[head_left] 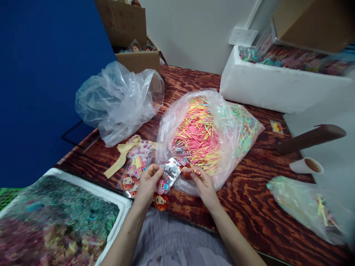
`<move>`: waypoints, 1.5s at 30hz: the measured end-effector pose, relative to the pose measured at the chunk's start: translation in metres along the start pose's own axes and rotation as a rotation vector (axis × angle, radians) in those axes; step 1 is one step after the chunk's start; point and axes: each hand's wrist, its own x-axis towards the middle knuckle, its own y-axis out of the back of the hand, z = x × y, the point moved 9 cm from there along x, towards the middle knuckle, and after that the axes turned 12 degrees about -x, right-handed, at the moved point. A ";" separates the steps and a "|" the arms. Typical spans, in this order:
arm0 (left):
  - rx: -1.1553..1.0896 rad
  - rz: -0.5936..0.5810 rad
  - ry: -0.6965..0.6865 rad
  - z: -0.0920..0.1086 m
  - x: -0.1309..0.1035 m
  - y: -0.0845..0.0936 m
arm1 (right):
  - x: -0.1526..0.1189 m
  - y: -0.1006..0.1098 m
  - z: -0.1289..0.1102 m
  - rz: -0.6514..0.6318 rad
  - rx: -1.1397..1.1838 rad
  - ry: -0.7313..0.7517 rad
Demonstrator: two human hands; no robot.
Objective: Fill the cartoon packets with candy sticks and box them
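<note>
My left hand (149, 183) is closed, thumb and forefinger pinching the edge of a small printed packet (172, 170) with a silvery face. My right hand (204, 187) is closed too, its fingertips on a small red-brown cartoon-head piece (185, 173); short sticks show beside the fingers. Just beyond both hands, a large clear plastic bag (166, 129) lies open, full of thin pink and yellow sticks (196, 136). Left of my left hand lie several printed packets (138, 162) with cartoon heads. Another cartoon-head piece (161, 202) rests at the table edge below the hands.
A crumpled clear bag (122, 99) and a tan cloth strip (119, 164) lie left on the wood-grain table (249, 207). Foam boxes stand at lower left (122, 210) and back right (257, 81). On the right are a paper cup (299, 166), a brown tube (310, 139) and a plastic bag (296, 199).
</note>
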 end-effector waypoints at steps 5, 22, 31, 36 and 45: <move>0.118 0.004 -0.076 0.000 0.001 0.006 | 0.000 0.000 -0.001 0.011 0.033 0.009; 0.317 -0.251 -0.112 0.006 -0.018 -0.037 | 0.054 -0.027 -0.028 -0.047 0.892 -0.252; 0.263 -0.202 -0.124 0.005 -0.019 -0.031 | 0.030 -0.037 -0.026 -0.142 0.411 -0.261; 0.202 -0.209 -0.141 0.005 -0.019 -0.030 | 0.016 -0.050 -0.047 -0.306 0.207 -0.163; 0.039 -0.122 -0.070 0.006 -0.022 -0.018 | 0.007 -0.046 -0.077 -0.140 -0.253 0.176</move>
